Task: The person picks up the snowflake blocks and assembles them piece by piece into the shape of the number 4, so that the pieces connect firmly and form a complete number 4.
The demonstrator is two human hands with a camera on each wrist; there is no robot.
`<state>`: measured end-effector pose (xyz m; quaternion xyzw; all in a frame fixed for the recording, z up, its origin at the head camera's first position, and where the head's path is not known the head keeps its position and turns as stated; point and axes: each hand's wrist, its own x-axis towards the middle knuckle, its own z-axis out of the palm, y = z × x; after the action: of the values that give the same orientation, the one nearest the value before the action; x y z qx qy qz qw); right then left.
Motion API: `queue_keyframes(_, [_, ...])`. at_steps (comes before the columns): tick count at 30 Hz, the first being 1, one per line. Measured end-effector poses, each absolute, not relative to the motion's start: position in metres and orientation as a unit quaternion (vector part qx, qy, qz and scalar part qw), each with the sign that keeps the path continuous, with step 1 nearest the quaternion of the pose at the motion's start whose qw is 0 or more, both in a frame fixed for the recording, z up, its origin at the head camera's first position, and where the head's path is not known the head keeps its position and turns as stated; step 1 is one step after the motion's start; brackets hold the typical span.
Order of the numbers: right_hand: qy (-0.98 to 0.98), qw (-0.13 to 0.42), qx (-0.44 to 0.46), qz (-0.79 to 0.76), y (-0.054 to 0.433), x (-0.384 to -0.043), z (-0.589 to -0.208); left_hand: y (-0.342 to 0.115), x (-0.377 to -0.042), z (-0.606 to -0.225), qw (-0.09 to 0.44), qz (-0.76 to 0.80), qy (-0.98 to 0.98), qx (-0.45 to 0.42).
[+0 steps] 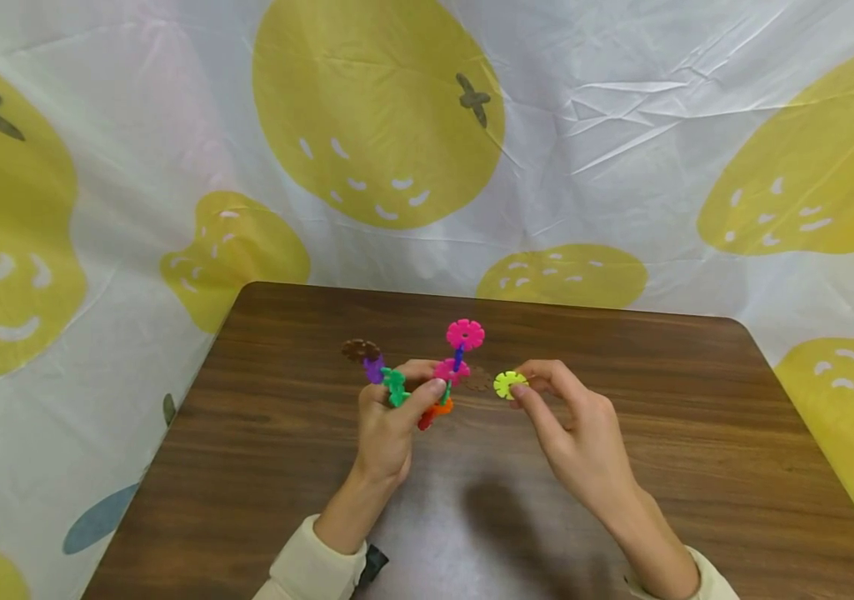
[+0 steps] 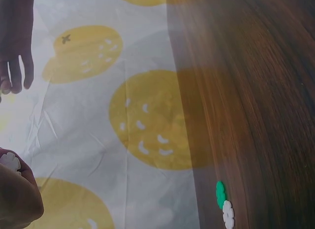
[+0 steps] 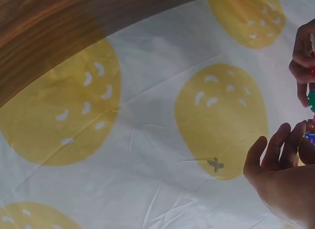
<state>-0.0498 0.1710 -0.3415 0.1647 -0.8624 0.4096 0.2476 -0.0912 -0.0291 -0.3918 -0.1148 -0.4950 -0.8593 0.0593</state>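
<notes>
In the head view my left hand [image 1: 384, 442] grips a branching build of interlocking notched plastic discs, held over the table. Its thumb lies across the middle and hides some joints. A brown disc [image 1: 361, 350], a purple disc [image 1: 374, 369] and green discs [image 1: 396, 387] reach out to the left. On the right, a pink disc [image 1: 466, 334] tops a blue disc [image 1: 459, 359], and an orange disc [image 1: 442, 407] shows below. To its right, my right hand [image 1: 587, 442] pinches a yellow-green disc [image 1: 506, 384] between thumb and fingers, a short gap from the build.
Beneath both hands is a dark wood-grain table [image 1: 696, 442] with rounded corners. A white cloth [image 1: 606, 167] with yellow fruit prints hangs behind it and along the sides. The left wrist view shows a green disc [image 2: 220, 194] joined to a white one [image 2: 228, 215].
</notes>
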Motion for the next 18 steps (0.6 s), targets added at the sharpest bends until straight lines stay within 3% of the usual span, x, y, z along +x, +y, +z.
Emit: queue_keyframes(18, [-0.866,0.277,0.180,0.377,0.1619,-0.0493,-0.3391,-0.0287,-0.0904,-0.3921,0.053,-0.860,-0.495,-0.113])
